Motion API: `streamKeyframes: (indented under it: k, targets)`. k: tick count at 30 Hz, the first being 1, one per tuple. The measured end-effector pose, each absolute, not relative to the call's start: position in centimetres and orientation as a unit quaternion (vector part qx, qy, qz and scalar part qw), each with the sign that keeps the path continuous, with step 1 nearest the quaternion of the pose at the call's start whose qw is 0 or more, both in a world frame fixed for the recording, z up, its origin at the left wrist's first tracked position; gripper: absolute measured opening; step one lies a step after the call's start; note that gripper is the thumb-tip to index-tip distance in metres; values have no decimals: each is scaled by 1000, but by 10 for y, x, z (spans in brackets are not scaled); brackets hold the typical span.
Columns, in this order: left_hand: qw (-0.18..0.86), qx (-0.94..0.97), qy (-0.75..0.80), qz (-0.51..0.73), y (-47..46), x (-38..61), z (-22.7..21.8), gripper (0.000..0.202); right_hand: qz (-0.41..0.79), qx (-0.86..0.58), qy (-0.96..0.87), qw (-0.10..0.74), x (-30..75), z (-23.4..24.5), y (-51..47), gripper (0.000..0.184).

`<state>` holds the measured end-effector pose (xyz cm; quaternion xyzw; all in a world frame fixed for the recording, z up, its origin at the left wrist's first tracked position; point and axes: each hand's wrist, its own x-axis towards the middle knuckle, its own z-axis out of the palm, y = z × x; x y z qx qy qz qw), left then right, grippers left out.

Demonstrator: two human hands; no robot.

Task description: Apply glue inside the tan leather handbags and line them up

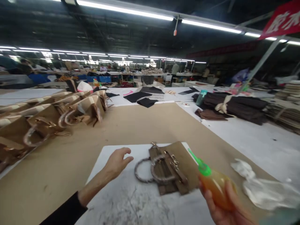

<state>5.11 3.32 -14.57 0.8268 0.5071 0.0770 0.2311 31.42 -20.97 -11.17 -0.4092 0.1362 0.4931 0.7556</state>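
Brown handbag (pixel 187 159): flat on white board (pixel 126 203), two rounded handles (pixel 164 180) extending left, metal fittings (pixel 174 161) visible. Squeeze bottle (pixel 219 182): translucent, orange-amber contents (pixel 214 190), green nozzle (pixel 204 169) pointing up-left; held tilted just right of handbag

The tabletop (pixel 246 143) was white, a brown sheet (pixel 140 125) spread across the frame's middle. On that sheet, at lower centre, lay a smudged white board (pixel 99 167) carrying a brown bag (pixel 187 162). More bags (pixel 50 117) stood in rows at the left. Dark pieces (pixel 134 96) lay flat at upper centre, dark cloth (pixel 239 107) at right, crumpled plastic (pixel 262 190) at lower right.
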Motion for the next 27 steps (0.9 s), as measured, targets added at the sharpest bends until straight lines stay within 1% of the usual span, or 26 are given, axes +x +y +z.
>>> streamKeyframes:
  k: [2, 7, 11, 14, 15, 17, 19, 22, 25, 27]
  targets:
    - [259, 835, 482, 62, 10, 81, -156, 27, 471, -390, 134, 780, 310, -108, -221, 83]
    - [244, 841, 480, 41, -6, 151, -162, 31, 466, -370, 152, 789, 315, -103, -241, 72]
    - [230, 834, 502, 22, -9, 194, -161, 29, 468, -341, 135, 804, 324, -107, -253, 74]
    - [252, 818, 517, 14, -9, 211, -159, 32, 460, -326, 136, 815, 326, -108, -259, 73]
    - [265, 812, 519, 16, -7, 214, -157, 30, 459, -323, 134, 816, 326, -108, -261, 73]
    - [301, 805, 511, 26, -3, 215, -149, 21, 460, -322, 125, 818, 326, -107, -267, 74]
    - [339, 803, 489, 46, 2, 214, -135, 10, 454, -325, 120, 821, 328, -105, -275, 74]
    - [365, 808, 451, 104, 10, 210, -98, 16, 445, -321, 130, 826, 330, -97, -284, 73]
    - [347, 820, 420, 175, 10, 196, -48, 23, 459, -292, 142, 827, 334, -85, -286, 78]
    - [297, 838, 403, 219, 3, 177, -18, 23, 476, -274, 137, 824, 335, -75, -282, 80]
